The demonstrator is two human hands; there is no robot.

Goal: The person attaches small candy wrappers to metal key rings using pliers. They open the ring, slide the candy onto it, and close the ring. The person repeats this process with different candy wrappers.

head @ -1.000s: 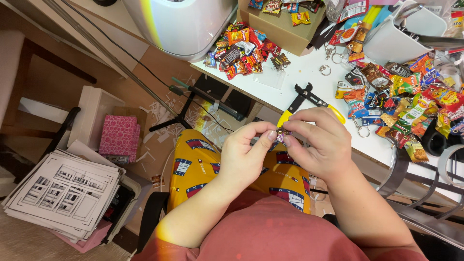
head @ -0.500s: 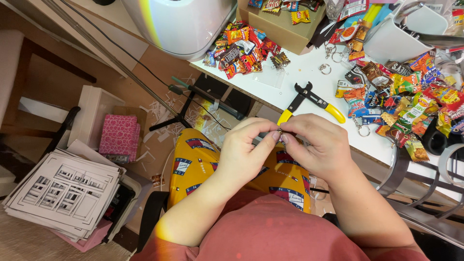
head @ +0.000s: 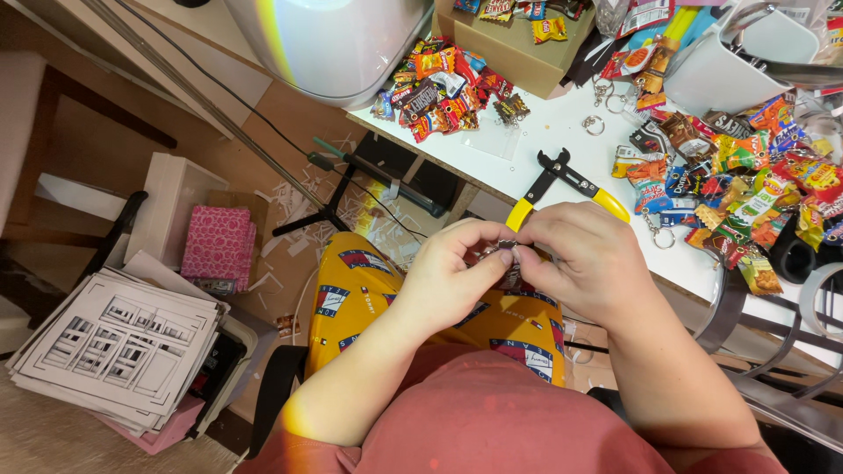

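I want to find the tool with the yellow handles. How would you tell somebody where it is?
Start at the white table covered with tiny snack-packet charms. Near its front edge, just beyond the person's right hand, lie the pliers. They are the only long tool there, with a black head and two yellow handles, while everything around them is small, crinkly and many-coloured.

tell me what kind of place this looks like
Probably a small home craft bench for making keychain charms: a white table strewn with miniature snack-packet charms and metal key rings, yellow-handled pliers, both hands pinching a tiny piece.
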